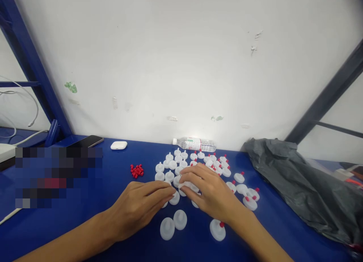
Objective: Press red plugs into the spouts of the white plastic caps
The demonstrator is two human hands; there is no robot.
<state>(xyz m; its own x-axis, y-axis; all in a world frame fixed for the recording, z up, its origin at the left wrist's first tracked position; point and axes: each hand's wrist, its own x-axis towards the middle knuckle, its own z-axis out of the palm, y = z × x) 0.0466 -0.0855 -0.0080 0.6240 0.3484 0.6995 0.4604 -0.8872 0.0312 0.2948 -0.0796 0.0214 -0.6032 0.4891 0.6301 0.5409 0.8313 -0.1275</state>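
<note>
My right hand [208, 186] curls over the cluster of white plastic discs with short nozzles, and its thumb and fingers close on a white nozzled disc [188, 186]. Facing it from the left, my left hand [141, 203] has its fingers pressed together; whatever is in the pinch is hidden. Its fingertips come near a white disc [174, 198] in the cluster. Two white discs [167, 228] lie in front of the hands. A small pile of red caps [137, 171] sits left of the cluster. Discs with red caps [239, 177] on their nozzles are spread to the right.
A clear water bottle [195, 144] lies on its side by the wall. A white earbud case [118, 145] and a phone [89, 141] are on the blue tabletop [113, 190] at the left. A dark grey plastic bag [297, 190] covers the right side.
</note>
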